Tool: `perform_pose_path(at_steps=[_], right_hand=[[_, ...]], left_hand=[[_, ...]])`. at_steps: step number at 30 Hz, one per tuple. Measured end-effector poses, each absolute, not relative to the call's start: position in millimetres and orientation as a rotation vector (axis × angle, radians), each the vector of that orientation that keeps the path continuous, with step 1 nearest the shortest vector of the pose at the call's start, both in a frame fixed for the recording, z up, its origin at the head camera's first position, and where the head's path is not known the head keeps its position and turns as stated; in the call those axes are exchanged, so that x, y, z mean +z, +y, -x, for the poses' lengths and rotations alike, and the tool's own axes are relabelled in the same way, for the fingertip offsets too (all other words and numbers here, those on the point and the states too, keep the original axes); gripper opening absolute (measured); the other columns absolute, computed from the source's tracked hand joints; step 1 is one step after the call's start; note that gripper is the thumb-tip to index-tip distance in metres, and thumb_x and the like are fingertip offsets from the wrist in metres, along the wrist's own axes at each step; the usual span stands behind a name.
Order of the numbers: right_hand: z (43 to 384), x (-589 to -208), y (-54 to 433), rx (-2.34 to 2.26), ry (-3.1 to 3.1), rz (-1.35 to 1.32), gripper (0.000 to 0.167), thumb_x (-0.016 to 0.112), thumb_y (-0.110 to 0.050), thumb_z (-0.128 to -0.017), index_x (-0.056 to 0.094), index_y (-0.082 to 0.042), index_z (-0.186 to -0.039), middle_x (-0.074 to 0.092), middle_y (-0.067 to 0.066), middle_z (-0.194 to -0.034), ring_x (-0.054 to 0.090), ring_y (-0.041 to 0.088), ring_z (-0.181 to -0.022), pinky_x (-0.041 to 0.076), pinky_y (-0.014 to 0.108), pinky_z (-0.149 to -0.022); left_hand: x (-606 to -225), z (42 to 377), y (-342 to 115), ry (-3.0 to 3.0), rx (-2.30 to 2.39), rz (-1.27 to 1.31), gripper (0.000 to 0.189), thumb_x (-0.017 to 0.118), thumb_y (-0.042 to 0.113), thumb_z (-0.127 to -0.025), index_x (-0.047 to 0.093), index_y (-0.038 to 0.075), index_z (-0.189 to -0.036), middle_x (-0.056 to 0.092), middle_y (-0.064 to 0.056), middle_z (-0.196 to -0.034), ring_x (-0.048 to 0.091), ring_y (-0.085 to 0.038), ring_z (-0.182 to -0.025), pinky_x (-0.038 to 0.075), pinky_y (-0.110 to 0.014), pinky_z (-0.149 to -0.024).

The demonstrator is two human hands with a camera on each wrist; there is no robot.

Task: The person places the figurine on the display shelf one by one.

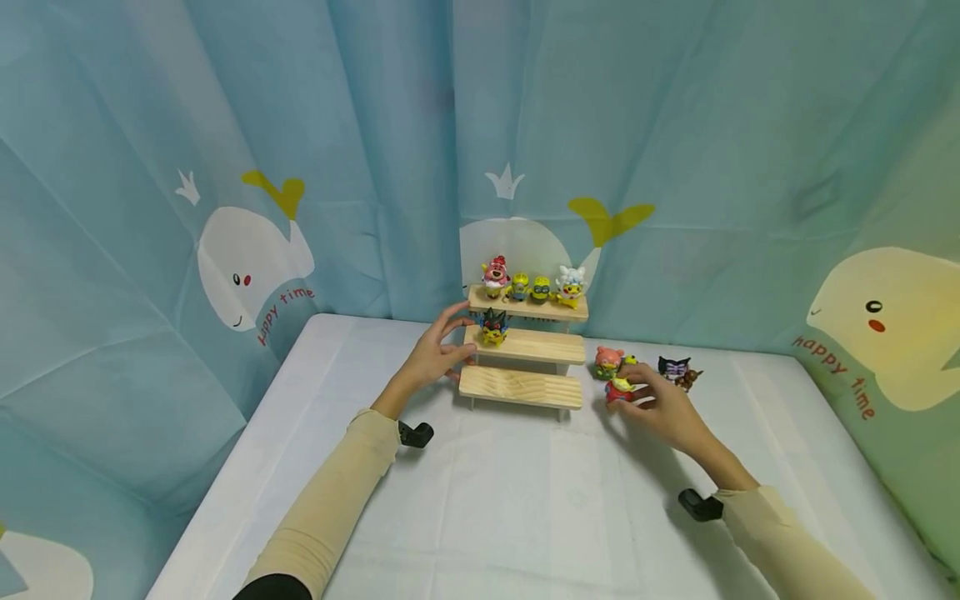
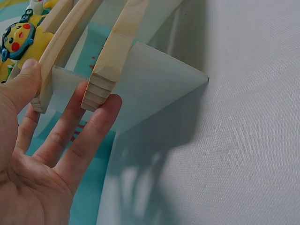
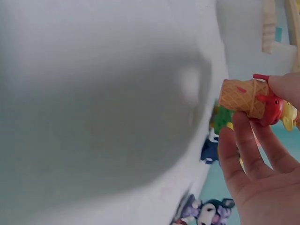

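My right hand (image 1: 663, 410) pinches a small red and yellow figurine with a waffle-cone base (image 3: 243, 98) between thumb and fingers, right of the three-tier wooden display stand (image 1: 521, 386). In the right wrist view the figurine lies sideways. At the stand's left side, my left hand (image 1: 435, 354) has its fingers extended, touching the board ends; in the left wrist view, the thumb (image 2: 29, 77) is at one board beside a yellow figurine in a dark hood (image 2: 26, 40). That figurine stands on the middle tier. The bottom tier holds no figurine.
Several figurines, including a pink bear (image 1: 495, 277) and a white-hooded yellow one (image 1: 572, 286), line the top tier. A pink and green figurine (image 1: 607, 363) and a dark purple one (image 1: 672, 369) stand on the white table (image 1: 517, 500). A curtain (image 1: 405, 167) hangs behind.
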State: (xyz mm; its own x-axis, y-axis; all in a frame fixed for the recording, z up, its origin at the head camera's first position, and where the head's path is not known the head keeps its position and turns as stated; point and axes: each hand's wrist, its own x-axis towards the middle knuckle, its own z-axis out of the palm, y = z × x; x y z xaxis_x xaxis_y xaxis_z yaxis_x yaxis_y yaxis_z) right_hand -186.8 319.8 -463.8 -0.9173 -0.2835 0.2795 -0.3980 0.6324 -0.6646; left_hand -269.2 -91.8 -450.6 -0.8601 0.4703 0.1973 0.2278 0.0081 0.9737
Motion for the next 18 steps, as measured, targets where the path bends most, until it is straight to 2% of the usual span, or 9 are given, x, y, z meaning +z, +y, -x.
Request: perform_pose_path(at_steps=[5, 12, 18], right_hand=[[183, -453, 327, 1.152, -2.694, -0.615, 0.044, 0.082, -0.001, -0.087, 0.062, 0.000, -0.126, 0.068, 0.025, -0.118, 0.073, 0.034, -0.092, 0.062, 0.034, -0.077], [173, -438, 335, 1.174, -2.697, -0.616, 0.041, 0.079, 0.000, -0.090, 0.061, -0.002, -0.127, 0.069, 0.024, -0.118, 0.072, 0.020, -0.093, 0.060, 0.025, -0.077], [165, -426, 340, 1.201, -2.687, -0.568, 0.042, 0.078, -0.001, -0.091, 0.059, -0.004, -0.128, 0.068, 0.023, -0.119, 0.069, 0.008, -0.093, 0.059, 0.019, -0.076]], left_hand=[[-452, 271, -92, 2.079, 1.962, -0.745, 0.076, 0.064, 0.007, -0.103, 0.024, 0.025, -0.164, 0.034, -0.025, -0.160, 0.068, -0.051, -0.094, 0.046, -0.079, -0.064], [-453, 271, -92, 2.072, 1.961, -0.742, 0.076, 0.063, 0.006, -0.103, 0.023, 0.024, -0.164, 0.035, -0.023, -0.160, 0.066, -0.056, -0.100, 0.047, -0.079, -0.064], [-453, 271, -92, 2.083, 1.963, -0.741, 0.075, 0.064, 0.006, -0.103, 0.025, 0.023, -0.164, 0.037, -0.021, -0.159, 0.067, -0.053, -0.097, 0.048, -0.078, -0.063]])
